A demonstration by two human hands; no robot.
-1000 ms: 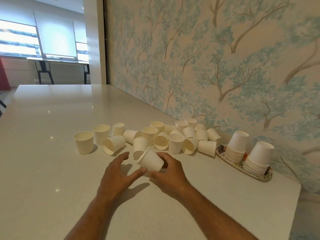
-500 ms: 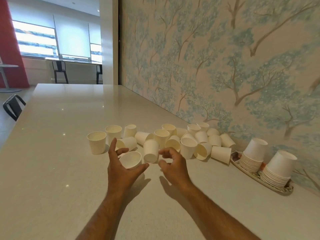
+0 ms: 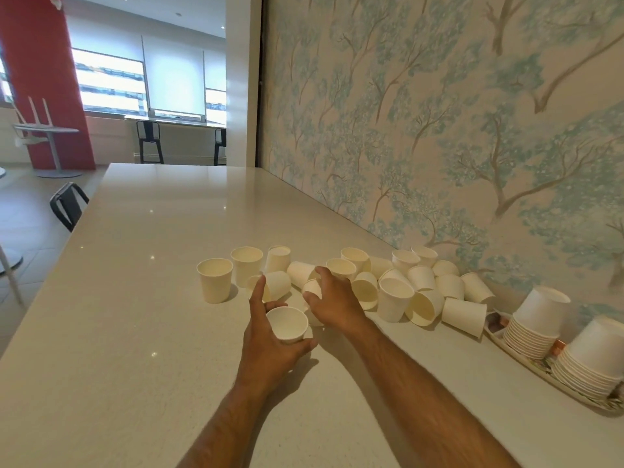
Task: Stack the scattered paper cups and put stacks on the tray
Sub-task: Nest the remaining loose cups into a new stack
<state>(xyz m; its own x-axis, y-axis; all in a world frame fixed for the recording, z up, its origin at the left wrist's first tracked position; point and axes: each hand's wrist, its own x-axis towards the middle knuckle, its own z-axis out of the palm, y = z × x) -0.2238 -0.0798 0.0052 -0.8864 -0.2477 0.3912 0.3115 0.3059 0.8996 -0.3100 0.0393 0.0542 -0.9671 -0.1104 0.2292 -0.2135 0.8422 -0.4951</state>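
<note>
Right hand (image 3: pixel 334 298) has moved forward, fingers curled round a standing cup (image 3: pixel 312 288); my left hand (image 3: pixel 270 346) grips a second cup (image 3: pixel 287 324) beside it, toward the tabletop's near edge.

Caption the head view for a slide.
Left hand holds one paper cup, right hand grips a second cup in the scattered pile; two inverted stacks sit on the tray.

Tree-print wallpaper wall (image 3: pixel 439 130) spans 12 to 3 o'clock. Pale speckled counter (image 3: pixel 135 332) runs toward 12. Red column (image 3: pixel 44 79) and round table (image 3: pixel 47 131) at 10. Black stools (image 3: pixel 148 140) under bright, blinded windows (image 3: pixel 111 82) at 11. Black chair (image 3: pixel 69 206) on tiled floor (image 3: pixel 30 211) at 9.
</note>
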